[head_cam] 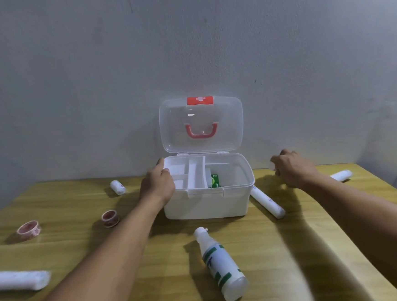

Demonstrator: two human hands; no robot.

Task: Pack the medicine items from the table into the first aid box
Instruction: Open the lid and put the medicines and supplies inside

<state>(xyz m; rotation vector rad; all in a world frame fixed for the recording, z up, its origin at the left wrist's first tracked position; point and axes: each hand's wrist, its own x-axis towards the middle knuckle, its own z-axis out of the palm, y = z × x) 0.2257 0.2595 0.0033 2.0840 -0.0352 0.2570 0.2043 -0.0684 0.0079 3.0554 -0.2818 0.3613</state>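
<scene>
One head-worn camera looks forward and down over the table (295,249), facing the wall (92,75).

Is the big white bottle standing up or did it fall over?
Lying down. The bottle rests on its side on the table in front of the first aid box, cap toward the box.

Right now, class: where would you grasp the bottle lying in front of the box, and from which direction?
Grasp the white bottle around its cylindrical middle, coming down from above. It lies on its side on the table, cap toward the first aid box, so its long sides are probably free for fingers.
</scene>
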